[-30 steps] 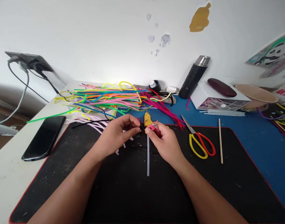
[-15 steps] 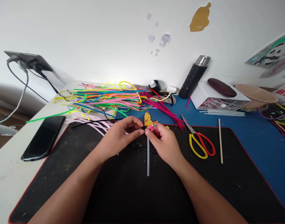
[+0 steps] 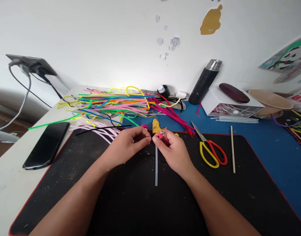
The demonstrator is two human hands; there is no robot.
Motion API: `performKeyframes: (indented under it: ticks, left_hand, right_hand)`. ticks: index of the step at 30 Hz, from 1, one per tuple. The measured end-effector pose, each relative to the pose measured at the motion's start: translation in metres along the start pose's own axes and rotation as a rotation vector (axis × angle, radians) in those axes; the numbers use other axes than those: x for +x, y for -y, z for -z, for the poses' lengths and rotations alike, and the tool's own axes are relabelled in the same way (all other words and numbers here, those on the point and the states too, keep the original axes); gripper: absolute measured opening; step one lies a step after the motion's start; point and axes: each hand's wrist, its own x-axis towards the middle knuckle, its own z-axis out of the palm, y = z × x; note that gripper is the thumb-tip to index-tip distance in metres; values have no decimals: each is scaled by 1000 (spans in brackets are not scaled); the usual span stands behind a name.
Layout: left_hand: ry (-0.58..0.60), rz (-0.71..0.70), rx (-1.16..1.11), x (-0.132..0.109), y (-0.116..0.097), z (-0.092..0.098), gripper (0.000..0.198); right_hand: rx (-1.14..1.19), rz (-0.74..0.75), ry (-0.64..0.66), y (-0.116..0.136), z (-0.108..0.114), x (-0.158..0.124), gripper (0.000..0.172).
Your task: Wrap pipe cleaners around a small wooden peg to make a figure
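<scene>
Red lighter, glossy and smooth with a small metal top, sits in the right grip, wrapped by curled fingers with the thumb near its upper end. The left grip hovers just beside it, thumb and forefinger drawn close together; whether a small piece is pinched between them I cannot tell. For handling this fine, it seems best to brace both wrists, pinch lightly, and hold the left fingertips clear of the metal top; no flame shows. Just beyond the right grip lies a yellow glue gun with a blotched surface, and a slender, translucent glue stick appears to run back from it between the grips, over the matt black mat. Past the left grip, fuzzy, bendable-looking pipe cleaners in many colours heap across the worktop, with pale strands nearer that grip. Right of the right grip rest scissors with steel blades and looped handles, then, farther out, a straight wooden stick.
</scene>
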Motion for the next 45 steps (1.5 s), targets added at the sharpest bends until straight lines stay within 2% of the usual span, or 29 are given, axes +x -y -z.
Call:
performKeyframes:
  ticks: [4, 8, 16, 24, 30, 36, 45]
  left_hand:
    - [-69, 13, -53, 1, 1, 3, 27]
    - [-142, 12, -115, 3, 2, 6, 31]
    - [-147, -17, -177, 4, 4, 7, 31]
    - [-107, -13, -204, 3, 7, 6, 30]
    - [-82, -13, -224, 0, 5, 4, 30]
    - [-63, -22, -190, -1, 5, 4, 24]
    - [-37, -38, -170, -3, -3, 5, 25]
  right_hand:
    - [112, 19, 49, 0, 0, 0, 30]
    - [234, 16, 71, -4, -2, 0, 42]
    - [233, 7, 77, -9, -4, 0, 56]
    - [5, 79, 27, -2, -5, -2, 50]
    - [-68, 115, 50, -1, -10, -4, 44]
    - [-119, 98, 52, 0, -12, -4, 40]
    - [-160, 67, 67, 0, -15, -5, 34]
